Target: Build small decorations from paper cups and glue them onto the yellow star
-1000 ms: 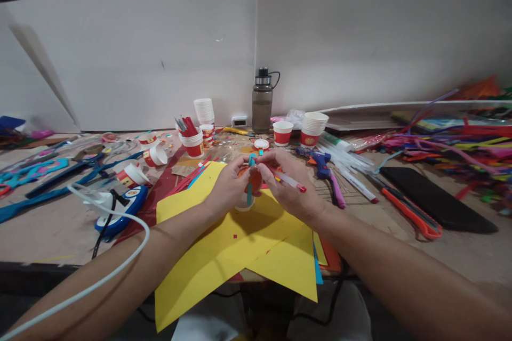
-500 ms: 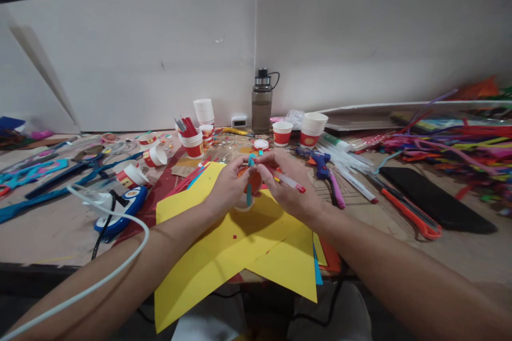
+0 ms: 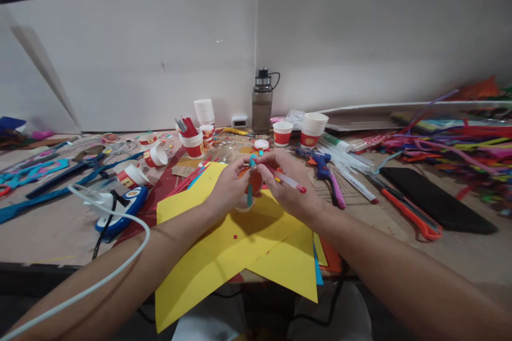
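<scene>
Hands point(image 3: 227, 187) point(image 3: 293, 166) meet above yellow paper point(image 3: 204, 264), angled inward from either side, jointly pinching a teal strip point(image 3: 250, 195).

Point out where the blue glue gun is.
The head view shows the blue glue gun right of the right hand, before the cup stack.

Left hand point(image 3: 229, 185) and right hand point(image 3: 290, 181): bare. Forearms point(image 3: 400, 266): bare, tapering toward the wrists. Trousers point(image 3: 331, 311): plain, pale grey; both legs partly visible below the tabletop point(image 3: 384, 248) front edge.
</scene>
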`<move>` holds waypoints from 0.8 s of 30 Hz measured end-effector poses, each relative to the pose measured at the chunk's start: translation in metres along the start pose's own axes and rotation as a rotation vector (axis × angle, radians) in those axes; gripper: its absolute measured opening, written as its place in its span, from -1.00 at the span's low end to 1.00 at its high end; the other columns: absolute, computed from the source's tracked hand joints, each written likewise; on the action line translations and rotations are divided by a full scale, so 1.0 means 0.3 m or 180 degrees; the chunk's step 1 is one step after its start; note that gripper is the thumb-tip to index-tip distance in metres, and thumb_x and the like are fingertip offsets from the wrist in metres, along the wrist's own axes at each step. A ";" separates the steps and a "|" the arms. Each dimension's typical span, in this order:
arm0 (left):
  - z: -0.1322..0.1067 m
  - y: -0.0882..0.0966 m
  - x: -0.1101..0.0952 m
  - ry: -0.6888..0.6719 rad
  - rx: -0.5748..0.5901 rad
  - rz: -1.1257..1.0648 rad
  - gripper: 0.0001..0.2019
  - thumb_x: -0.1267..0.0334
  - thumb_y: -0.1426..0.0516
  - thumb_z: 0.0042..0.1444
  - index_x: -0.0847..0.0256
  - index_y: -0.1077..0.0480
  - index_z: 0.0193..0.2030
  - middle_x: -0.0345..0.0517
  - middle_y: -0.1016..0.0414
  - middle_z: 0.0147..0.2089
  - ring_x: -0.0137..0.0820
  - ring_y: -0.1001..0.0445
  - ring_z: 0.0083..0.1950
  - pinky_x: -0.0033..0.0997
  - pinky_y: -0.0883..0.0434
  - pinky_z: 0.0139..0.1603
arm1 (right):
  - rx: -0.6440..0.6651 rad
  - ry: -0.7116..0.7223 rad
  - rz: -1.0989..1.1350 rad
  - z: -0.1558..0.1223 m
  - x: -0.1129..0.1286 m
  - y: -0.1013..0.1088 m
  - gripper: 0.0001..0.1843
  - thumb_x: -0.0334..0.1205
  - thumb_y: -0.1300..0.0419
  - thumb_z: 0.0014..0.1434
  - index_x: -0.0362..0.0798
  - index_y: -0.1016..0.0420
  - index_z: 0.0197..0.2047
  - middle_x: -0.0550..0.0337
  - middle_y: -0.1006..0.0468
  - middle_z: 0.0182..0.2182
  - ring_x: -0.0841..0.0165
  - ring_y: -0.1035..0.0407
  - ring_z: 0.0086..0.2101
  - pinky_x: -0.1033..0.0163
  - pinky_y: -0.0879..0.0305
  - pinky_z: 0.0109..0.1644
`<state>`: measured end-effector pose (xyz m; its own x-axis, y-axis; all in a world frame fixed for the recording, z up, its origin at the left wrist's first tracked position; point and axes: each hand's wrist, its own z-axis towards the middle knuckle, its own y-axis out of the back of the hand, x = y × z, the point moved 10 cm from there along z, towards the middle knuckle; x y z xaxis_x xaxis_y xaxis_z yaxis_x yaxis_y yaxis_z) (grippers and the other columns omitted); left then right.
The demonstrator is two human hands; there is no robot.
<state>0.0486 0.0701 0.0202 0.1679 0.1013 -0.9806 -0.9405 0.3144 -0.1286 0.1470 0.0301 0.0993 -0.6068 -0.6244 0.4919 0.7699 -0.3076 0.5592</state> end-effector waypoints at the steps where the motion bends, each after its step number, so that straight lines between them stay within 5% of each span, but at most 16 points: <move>1: 0.000 -0.001 -0.001 -0.0015 0.0017 0.0000 -0.67 0.01 -0.20 0.06 0.16 -0.36 -0.13 -0.18 -0.45 -0.28 -0.52 -0.42 -0.51 -0.36 -0.54 -0.46 | -0.0009 -0.0011 -0.0007 0.000 0.001 0.002 -0.93 -0.24 -0.12 0.21 -0.03 -0.39 -0.27 0.17 -0.52 -0.35 0.35 -0.41 -0.34 0.25 -0.29 -0.25; 16: 0.001 0.004 -0.005 -0.0064 0.0003 -0.0028 -0.66 0.01 -0.18 0.07 0.15 -0.35 -0.08 -0.13 -0.48 -0.24 -0.42 -0.51 -0.39 -0.33 -0.56 -0.44 | -0.0118 -0.0078 -0.0134 0.001 -0.003 0.022 -0.90 -0.23 -0.13 0.21 -0.06 -0.42 -0.26 0.15 -0.56 -0.34 0.36 -0.44 -0.35 0.30 -0.28 -0.31; 24: -0.001 0.004 -0.010 -0.0062 0.0001 -0.0054 -0.69 0.04 -0.19 0.07 0.14 -0.38 -0.10 -0.22 -0.43 -0.36 -0.51 -0.42 -0.50 -0.36 -0.54 -0.46 | -0.0123 0.0033 -0.0130 0.003 0.000 0.018 -0.90 -0.23 -0.12 0.21 -0.06 -0.40 -0.27 0.17 -0.54 -0.37 0.38 -0.43 -0.38 0.30 -0.27 -0.32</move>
<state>0.0469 0.0699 0.0229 0.1894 0.1143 -0.9752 -0.9374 0.3166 -0.1449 0.1509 0.0290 0.1029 -0.6358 -0.6182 0.4621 0.7518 -0.3603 0.5523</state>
